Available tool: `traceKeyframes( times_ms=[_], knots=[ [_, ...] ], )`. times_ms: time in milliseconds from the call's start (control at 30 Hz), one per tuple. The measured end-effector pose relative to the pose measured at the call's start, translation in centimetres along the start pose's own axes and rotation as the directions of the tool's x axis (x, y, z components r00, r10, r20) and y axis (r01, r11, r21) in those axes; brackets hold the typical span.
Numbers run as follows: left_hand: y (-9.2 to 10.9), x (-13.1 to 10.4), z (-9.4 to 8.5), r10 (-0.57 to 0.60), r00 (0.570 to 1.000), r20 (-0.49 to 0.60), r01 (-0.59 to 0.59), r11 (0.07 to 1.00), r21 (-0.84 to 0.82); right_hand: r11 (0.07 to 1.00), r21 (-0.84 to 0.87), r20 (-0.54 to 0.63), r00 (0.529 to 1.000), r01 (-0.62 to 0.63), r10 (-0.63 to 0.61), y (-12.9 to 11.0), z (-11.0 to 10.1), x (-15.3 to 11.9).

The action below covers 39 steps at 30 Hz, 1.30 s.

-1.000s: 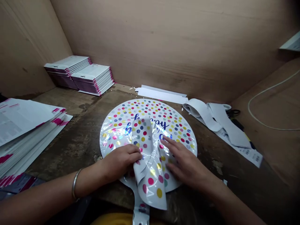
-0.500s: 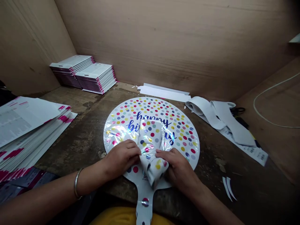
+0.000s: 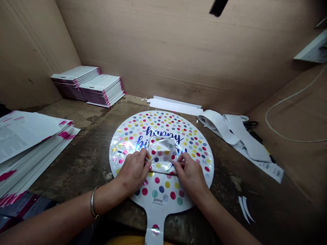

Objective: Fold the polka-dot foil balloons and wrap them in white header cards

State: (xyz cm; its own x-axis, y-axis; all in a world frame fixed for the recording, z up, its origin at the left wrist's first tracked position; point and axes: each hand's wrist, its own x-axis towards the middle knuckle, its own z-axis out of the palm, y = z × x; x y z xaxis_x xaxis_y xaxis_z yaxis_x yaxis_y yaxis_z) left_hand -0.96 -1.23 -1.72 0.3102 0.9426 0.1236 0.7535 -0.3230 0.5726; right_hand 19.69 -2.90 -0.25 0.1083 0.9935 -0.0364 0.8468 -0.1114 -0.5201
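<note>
A flat round foil balloon point(image 3: 163, 187) with coloured dots, the words "happy birthday" and a tail toward me lies on the table. On its middle rests a small folded packet of the same dotted foil point(image 3: 162, 156), probably another balloon, which covers part of the lettering. My left hand point(image 3: 135, 168) is closed with thumb and fingers at the packet's left edge. At its lower right side, my right hand point(image 3: 189, 173) pinches the other edge. A metal bangle point(image 3: 94, 204) circles my left wrist.
Stacks of white and pink printed cards point(image 3: 100, 88) stand at the back left. A larger pile of cards point(image 3: 33, 146) lies at the left. Toward the right are a curled label strip point(image 3: 237, 132), dark-handled scissors point(image 3: 251, 124) and two thin white strips point(image 3: 245, 209).
The loose lower end of the foil has been folded up, so the packet is shorter and the balloon's "prima" print shows. Both hands stay at its sides. The view has shifted slightly.
</note>
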Motion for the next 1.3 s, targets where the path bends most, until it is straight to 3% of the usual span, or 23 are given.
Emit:
traceKeyframes(
  times_ms=[133, 200, 300, 400, 467, 567, 667, 733, 800, 867, 900, 933, 1000, 1067, 1100, 1133, 1200, 1300],
  knots=[
    [0.1, -0.1, -0.1, 0.092, 0.993, 0.07, -0.102, 0.984, 0.143, 0.988, -0.119, 0.028, 0.995, 0.097, -0.095, -0.3, 0.2, 0.0],
    [0.0, 0.0, -0.1, 0.141, 0.988, 0.055, -0.151, 0.949, 0.276, 0.971, -0.171, 0.038, 0.986, 0.165, -0.161, -0.4, 0.2, -0.1],
    [-0.5, 0.5, 0.0, 0.335, 0.938, 0.087, -0.34, 0.85, 0.403, 0.91, -0.265, 0.051, 0.947, 0.319, -0.317, -0.3, -0.3, -0.2],
    [-1.4, 1.2, -0.1, 0.478, 0.836, 0.269, -0.546, 0.775, 0.318, 0.814, -0.295, 0.149, 0.865, 0.501, -0.478, 0.1, -1.2, 0.0],
    [-1.8, 1.6, -0.5, 0.469, 0.828, 0.307, -0.545, 0.801, 0.246, 0.786, -0.26, 0.257, 0.825, 0.561, -0.504, 0.4, -1.6, 0.3],
    [-1.8, 1.8, -1.0, 0.474, 0.835, 0.28, -0.527, 0.835, 0.158, 0.79, -0.282, 0.298, 0.833, 0.544, -0.467, 0.4, -1.1, 0.7],
    [-1.1, 2.0, -0.9, 0.48, 0.842, 0.246, -0.517, 0.848, 0.118, 0.791, -0.351, 0.214, 0.865, 0.501, -0.453, 0.0, 0.3, 0.9],
    [-0.6, 2.3, -0.8, 0.456, 0.863, 0.217, -0.486, 0.866, 0.115, 0.818, -0.314, 0.155, 0.876, 0.483, -0.457, -0.1, 0.6, 1.1],
    [-0.1, 2.5, -1.0, 0.412, 0.893, 0.183, -0.428, 0.902, 0.057, 0.889, -0.166, 0.073, 0.905, 0.426, -0.42, 0.2, -0.2, 1.2],
    [0.5, 2.3, -1.7, 0.285, 0.952, 0.116, -0.268, 0.953, -0.143, 0.948, 0.101, -0.042, 0.953, 0.302, -0.299, 1.1, -1.7, 1.0],
    [0.8, 2.0, -2.2, 0.176, 0.979, 0.101, -0.137, 0.94, -0.311, 0.932, 0.28, -0.074, 0.973, 0.231, -0.219, 1.6, -2.4, 0.8],
    [1.2, 1.6, -2.6, 0.064, 0.99, 0.128, 0.009, 0.865, -0.502, 0.872, 0.463, -0.058, 0.987, 0.158, -0.148, 2.3, -3.0, 0.5],
    [1.8, 0.6, -3.1, -0.051, 0.957, 0.286, 0.266, 0.548, -0.793, 0.664, 0.747, 0.109, 0.986, 0.002, -0.126, 3.3, -3.4, -0.4],
    [2.3, -0.6, -3.0, 0.008, 0.905, 0.426, 0.41, 0.253, -0.876, 0.483, 0.858, 0.309, 0.927, -0.175, -0.213, 3.7, -2.9, -1.4],
    [2.5, -1.1, -2.7, 0.03, 0.889, 0.456, 0.444, 0.182, -0.877, 0.434, 0.866, 0.38, 0.891, -0.248, -0.25, 3.6, -2.4, -1.9],
    [2.6, -1.5, -2.3, 0.024, 0.881, 0.473, 0.463, 0.163, -0.871, 0.401, 0.865, 0.427, 0.863, -0.303, -0.271, 3.3, -1.9, -2.3],
    [2.8, -2.1, -1.6, -0.044, 0.874, 0.484, 0.481, 0.212, -0.851, 0.358, 0.857, 0.478, 0.832, -0.371, -0.281, 2.6, -1.0, -2.9],
    [3.1, -2.4, -0.9, -0.131, 0.868, 0.478, 0.496, 0.269, -0.826, 0.344, 0.863, 0.466, 0.845, -0.369, -0.261, 1.8, -0.4, -3.7]
  ],
)
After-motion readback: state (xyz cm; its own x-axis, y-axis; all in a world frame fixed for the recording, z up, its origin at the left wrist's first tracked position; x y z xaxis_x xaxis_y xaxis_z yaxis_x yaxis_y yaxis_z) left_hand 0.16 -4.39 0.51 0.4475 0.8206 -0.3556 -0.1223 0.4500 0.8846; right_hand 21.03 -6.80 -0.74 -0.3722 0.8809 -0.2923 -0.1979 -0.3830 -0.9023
